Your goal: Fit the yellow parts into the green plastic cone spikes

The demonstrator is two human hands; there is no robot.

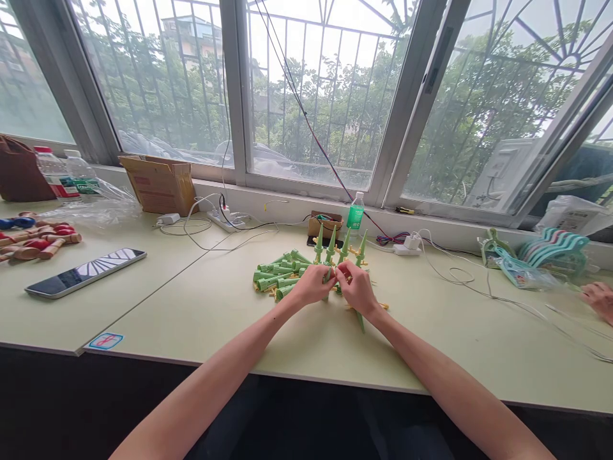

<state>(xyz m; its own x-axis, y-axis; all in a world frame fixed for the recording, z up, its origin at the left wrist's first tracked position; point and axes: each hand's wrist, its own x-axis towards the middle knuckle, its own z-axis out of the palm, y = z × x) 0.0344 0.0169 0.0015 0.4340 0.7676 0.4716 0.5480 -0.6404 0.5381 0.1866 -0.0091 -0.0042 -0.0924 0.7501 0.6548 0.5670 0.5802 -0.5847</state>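
My left hand [313, 284] is closed around a slim green plastic piece [327, 276], only partly visible between the fingers. Touching it at the fingertips, my right hand [355, 289] pinches a small part that is too hidden to make out. Just behind the hands, several pointed green plastic spikes [343, 246] with small yellow pegs stand upright in a row. To the left lies a pile of hollow green tubes [275, 275], with yellow bits among them. Another green spike [361, 321] lies under my right hand, and a yellow peg [384, 306] sits beside the wrist.
A phone [86, 273] and red and blue wooden toys [41, 239] lie at left. Behind are a cardboard box [160, 185], a green-labelled bottle [355, 214] and cables [225, 223]. Teal hangers [553, 252] and another person's hand [601, 300] are at right.
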